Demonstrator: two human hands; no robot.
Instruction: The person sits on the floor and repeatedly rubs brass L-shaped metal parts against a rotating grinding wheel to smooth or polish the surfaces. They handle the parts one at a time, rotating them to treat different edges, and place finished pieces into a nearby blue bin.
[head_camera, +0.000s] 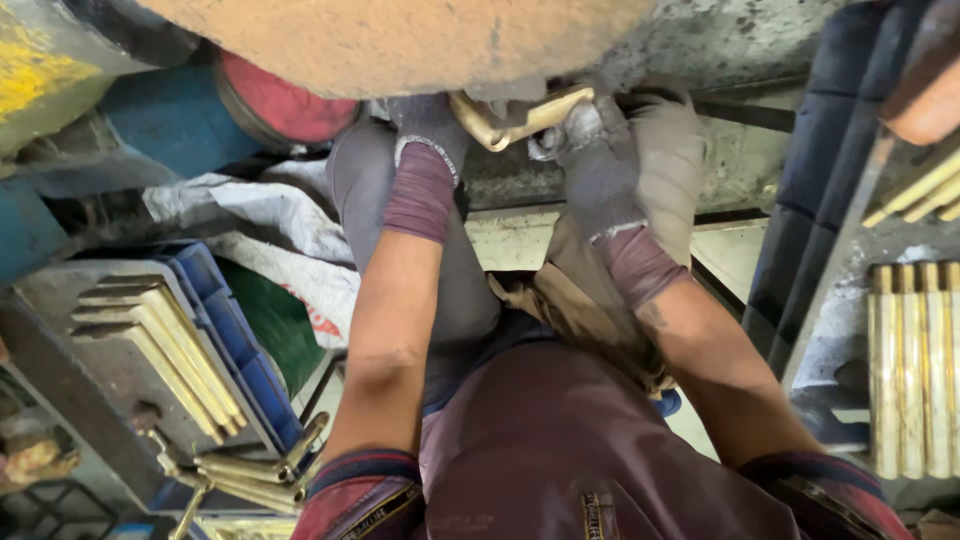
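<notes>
Both my hands wear grey work gloves with maroon cuffs. My left hand (428, 125) grips one end of a brass handle-shaped piece (515, 118), and my right hand (600, 160) grips its other end. The piece is pressed up against the lower edge of a large tan buffing wheel (400, 40) at the top of the view. The wheel hides part of the piece and my fingertips.
Unpolished brass handles (165, 345) lie stacked on a grey tray beside a blue crate (235, 345) at the left. More brass bars (915, 370) lie in a row at the right. A red disc (280, 100) sits behind the wheel. White cloth (270, 235) lies under my left arm.
</notes>
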